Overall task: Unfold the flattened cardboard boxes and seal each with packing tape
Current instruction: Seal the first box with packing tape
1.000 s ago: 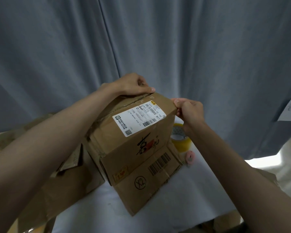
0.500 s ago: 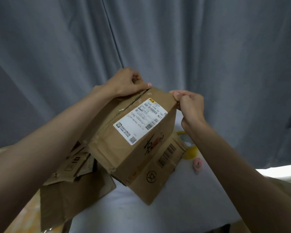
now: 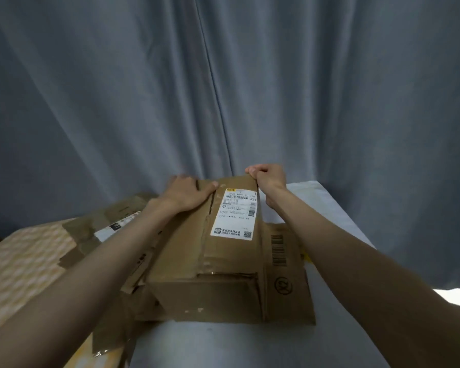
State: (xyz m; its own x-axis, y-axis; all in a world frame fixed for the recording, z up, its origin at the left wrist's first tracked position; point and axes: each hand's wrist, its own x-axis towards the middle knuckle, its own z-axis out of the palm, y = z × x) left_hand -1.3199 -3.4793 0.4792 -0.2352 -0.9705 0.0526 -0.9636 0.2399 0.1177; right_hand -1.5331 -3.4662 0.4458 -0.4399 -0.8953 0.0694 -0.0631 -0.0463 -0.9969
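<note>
Fingers (image 3: 210, 185) of the left hand (image 3: 187, 195) are being pressed flat, close together, on the top flap of the cardboard box (image 3: 210, 261), while the right hand (image 3: 270, 177) is being curled round the box's far right corner, pinching it. Half a second ago the box was being held tilted in the air; now it is being set level on a flattened box (image 3: 287, 274) lying on the white desk (image 3: 329, 208). One shipping label (image 3: 235, 212) is being shown on top. More flattened cardboard (image 3: 104, 224) is being glimpsed at left; an exact count cannot be told. The yellow tape roll has been hidden from view.
</note>
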